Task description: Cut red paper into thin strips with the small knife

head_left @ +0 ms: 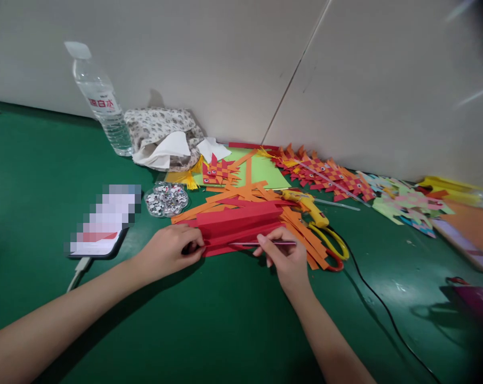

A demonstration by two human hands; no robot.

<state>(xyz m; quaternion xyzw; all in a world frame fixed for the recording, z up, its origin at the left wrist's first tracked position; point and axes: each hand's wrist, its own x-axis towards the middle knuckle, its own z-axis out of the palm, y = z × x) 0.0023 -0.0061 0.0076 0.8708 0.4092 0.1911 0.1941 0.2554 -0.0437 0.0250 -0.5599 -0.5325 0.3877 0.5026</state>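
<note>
From my remote view, the red paper (pixel 237 220) lies mid-frame above the worktop (pixel 209 330), creased and apparently unfinished. My left grip (pixel 175 246) pinches its left end; my right grip (pixel 287 258) holds a slim tool (pixel 279 243) along it. Orange strips (pixel 305 237) lie cut; woven pieces (pixel 325 175), upper right, look complete.

Counted: two hands (pixel 173 245) (pixel 287 261), one bottle (pixel 101 101), one yellow glue gun (pixel 307 205), one patterned pouch (pixel 161 121), one tub of googly eyes (pixel 167 213).
</note>
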